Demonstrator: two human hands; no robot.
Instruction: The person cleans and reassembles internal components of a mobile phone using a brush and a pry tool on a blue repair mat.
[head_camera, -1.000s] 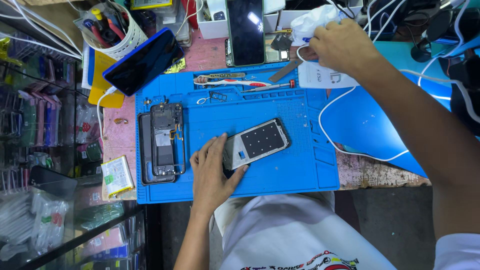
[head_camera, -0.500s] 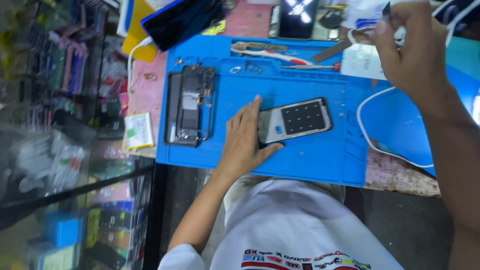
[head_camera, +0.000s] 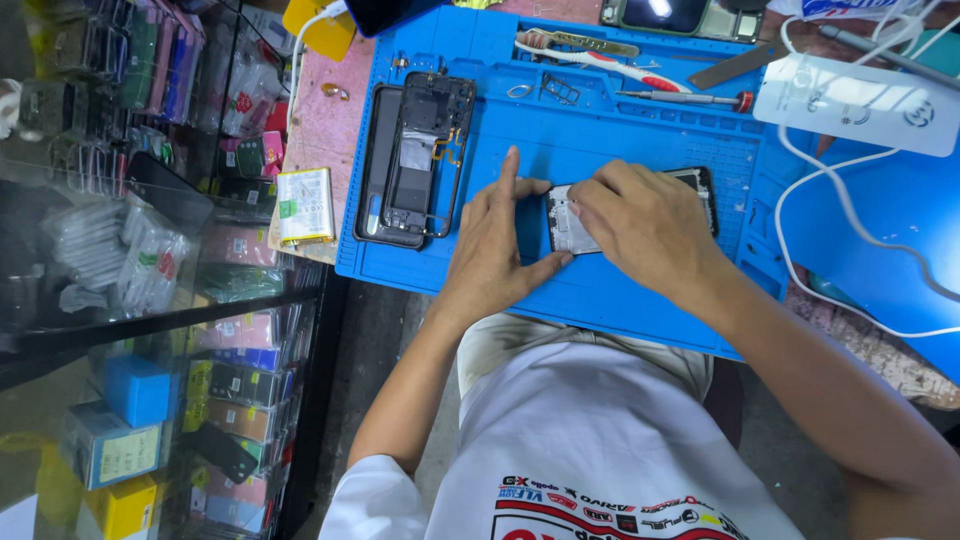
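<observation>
The dark rectangular phone with its pale opened back (head_camera: 572, 222) lies flat near the middle of the blue silicone repair mat (head_camera: 600, 130), its long axis running left to right across the picture, roughly parallel to the near edge of the mat. Both hands are on it: the left hand (head_camera: 495, 240) rests flat at the phone's left short end, index finger stretched away from the body and thumb tucked against the lower corner, pressing rather than gripping; the right hand (head_camera: 645, 222) lies over the phone's right part with fingers curled down onto its surface, covering most of it, so I cannot tell whether it pinches anything small beneath. The right hand is the nearer, sitting directly on top; the left only borders the end. To the left, well apart from the hands, lies 1 black stripped phone frame (head_camera: 418, 158) with its long axis pointing away from the body. By count: 2 hands, 1 phone in work, 1 frame, 1 silver flat battery (head_camera: 304, 205) off the mat, 1 red-capped screwdriver (head_camera: 685, 98), 1 white power bank (head_camera: 860, 105) with white cables.
</observation>
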